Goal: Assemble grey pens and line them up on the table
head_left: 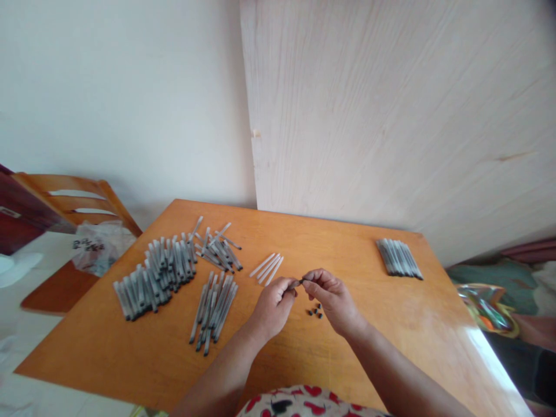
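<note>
My left hand point(274, 302) is closed around a grey pen barrel whose end sticks out toward the right. My right hand point(330, 294) pinches a small black piece at that barrel's tip. Both hands hover over the middle of the orange wooden table point(391, 324). Several tiny black caps point(315, 312) lie on the table just under my right hand. Three pale thin tubes point(268, 267) rest just beyond my left hand.
Big heaps of grey pen barrels point(156, 275) cover the table's left part, with a smaller bundle point(215, 306) near my left wrist. A tidy row of finished pens point(398, 257) lies far right. A wooden chair with a plastic bag point(98, 246) stands left.
</note>
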Demonstrator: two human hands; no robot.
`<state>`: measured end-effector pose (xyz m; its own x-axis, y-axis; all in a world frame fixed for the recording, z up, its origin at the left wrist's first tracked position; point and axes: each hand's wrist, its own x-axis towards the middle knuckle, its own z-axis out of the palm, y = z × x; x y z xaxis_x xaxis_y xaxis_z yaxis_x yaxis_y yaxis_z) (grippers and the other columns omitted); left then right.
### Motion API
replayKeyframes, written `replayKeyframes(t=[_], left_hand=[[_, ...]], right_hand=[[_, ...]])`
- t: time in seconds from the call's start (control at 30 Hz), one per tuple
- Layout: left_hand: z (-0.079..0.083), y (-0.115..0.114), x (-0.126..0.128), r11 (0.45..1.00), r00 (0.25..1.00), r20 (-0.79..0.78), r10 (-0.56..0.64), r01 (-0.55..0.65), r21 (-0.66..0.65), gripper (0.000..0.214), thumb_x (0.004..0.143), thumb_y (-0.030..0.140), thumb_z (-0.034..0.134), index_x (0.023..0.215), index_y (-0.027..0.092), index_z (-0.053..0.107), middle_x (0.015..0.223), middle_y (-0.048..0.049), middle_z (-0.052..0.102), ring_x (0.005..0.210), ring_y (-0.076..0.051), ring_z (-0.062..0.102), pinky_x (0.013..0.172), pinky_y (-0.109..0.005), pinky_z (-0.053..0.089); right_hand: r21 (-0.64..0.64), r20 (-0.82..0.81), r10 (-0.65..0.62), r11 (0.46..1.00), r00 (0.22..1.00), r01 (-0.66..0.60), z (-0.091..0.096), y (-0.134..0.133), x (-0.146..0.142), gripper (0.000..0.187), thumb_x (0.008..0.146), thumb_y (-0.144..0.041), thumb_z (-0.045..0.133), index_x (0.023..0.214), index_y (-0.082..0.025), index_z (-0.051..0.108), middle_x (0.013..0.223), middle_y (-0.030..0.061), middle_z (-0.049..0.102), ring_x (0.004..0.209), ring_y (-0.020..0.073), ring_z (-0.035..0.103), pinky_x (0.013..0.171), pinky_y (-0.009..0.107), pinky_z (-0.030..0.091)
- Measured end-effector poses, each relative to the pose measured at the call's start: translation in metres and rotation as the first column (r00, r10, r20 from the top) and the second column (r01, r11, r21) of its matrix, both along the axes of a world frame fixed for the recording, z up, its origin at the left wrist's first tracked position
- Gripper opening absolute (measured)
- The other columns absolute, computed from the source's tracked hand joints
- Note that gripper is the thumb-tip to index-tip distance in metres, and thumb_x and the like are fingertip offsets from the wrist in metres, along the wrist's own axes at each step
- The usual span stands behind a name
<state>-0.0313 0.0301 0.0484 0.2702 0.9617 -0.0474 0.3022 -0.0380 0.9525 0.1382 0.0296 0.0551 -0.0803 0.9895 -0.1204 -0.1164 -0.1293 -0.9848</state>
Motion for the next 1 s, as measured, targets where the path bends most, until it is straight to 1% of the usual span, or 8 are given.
replayKeyframes(t=[0.23, 0.43, 0.6, 0.73, 0.87, 1.0], left_hand=[[-0.0032, -0.0005, -0.0008, 0.999, 1.0, -0.009, -0.012, 0.012, 0.03, 0.022, 0.086, 0.02, 0.049, 0.096, 0.018, 0.068, 0.087, -0.0048, 0.067, 0.087, -0.018, 0.061, 0.08, -0.029, 0.045], [-0.0011, -0.0005, 0.0002, 0.998, 0.999, -0.037, -0.025, 0.028, 0.062, 0.022, 0.085, 0.016, 0.048, 0.095, 0.018, 0.068, 0.093, -0.0056, 0.068, 0.089, -0.018, 0.061, 0.081, -0.029, 0.045], [-0.0015, 0.0003, 0.0016, 0.997, 0.998, -0.047, -0.043, 0.046, 0.062, 0.021, 0.087, 0.018, 0.048, 0.095, 0.019, 0.068, 0.093, -0.0054, 0.068, 0.089, -0.018, 0.06, 0.079, -0.028, 0.045], [-0.0011, 0.0011, 0.0014, 0.995, 0.995, -0.082, -0.049, 0.056, 0.086, 0.022, 0.086, 0.017, 0.048, 0.095, 0.019, 0.068, 0.09, -0.0054, 0.067, 0.089, -0.018, 0.06, 0.079, -0.029, 0.045], [-0.0006, 0.0004, 0.0009, 0.99, 0.987, -0.147, -0.058, 0.075, 0.116, 0.028, 0.087, 0.016, 0.046, 0.103, 0.021, 0.069, 0.093, -0.0062, 0.068, 0.091, -0.02, 0.061, 0.08, -0.029, 0.045], [-0.0011, -0.0007, 0.0008, 0.987, 0.973, -0.22, -0.064, 0.095, 0.133, 0.034, 0.088, 0.014, 0.045, 0.111, 0.022, 0.069, 0.097, -0.0072, 0.069, 0.094, -0.02, 0.062, 0.083, -0.031, 0.046]], right_hand=[[0.007, 0.062, 0.016, 1.0, 0.998, -0.017, -0.0002, -0.0016, 0.0012, 0.02, 0.081, -0.04, 0.07, 0.086, -0.021, 0.065, 0.072, -0.0019, 0.059, 0.061, 0.0114, 0.046, 0.056, 0.024, 0.039], [0.018, 0.079, 0.031, 0.999, 0.996, -0.032, 0.0029, -0.0019, 0.0018, 0.02, 0.082, -0.039, 0.069, 0.086, -0.02, 0.065, 0.074, -0.0011, 0.06, 0.064, 0.0119, 0.05, 0.061, 0.026, 0.041], [0.025, 0.092, 0.039, 0.999, 0.995, -0.042, 0.0027, -0.0024, 0.0018, 0.019, 0.082, -0.039, 0.068, 0.085, -0.021, 0.065, 0.071, -0.002, 0.059, 0.062, 0.0116, 0.049, 0.059, 0.025, 0.041], [0.031, 0.115, 0.04, 0.999, 0.993, -0.044, 0.0001, -0.0025, 0.0025, 0.019, 0.084, -0.04, 0.066, 0.085, -0.021, 0.064, 0.072, -0.0014, 0.06, 0.063, 0.012, 0.05, 0.058, 0.025, 0.042], [0.034, 0.189, 0.062, 0.997, 0.98, -0.069, -0.004, -0.0033, 0.0049, 0.018, 0.086, -0.039, 0.063, 0.087, -0.021, 0.062, 0.071, -0.0017, 0.059, 0.06, 0.0117, 0.049, 0.054, 0.024, 0.04], [0.044, 0.342, 0.061, 0.996, 0.938, -0.081, -0.0022, -0.0047, 0.0052, 0.017, 0.089, -0.038, 0.058, 0.086, -0.022, 0.06, 0.065, -0.0032, 0.054, 0.055, 0.0113, 0.046, 0.049, 0.023, 0.038]])
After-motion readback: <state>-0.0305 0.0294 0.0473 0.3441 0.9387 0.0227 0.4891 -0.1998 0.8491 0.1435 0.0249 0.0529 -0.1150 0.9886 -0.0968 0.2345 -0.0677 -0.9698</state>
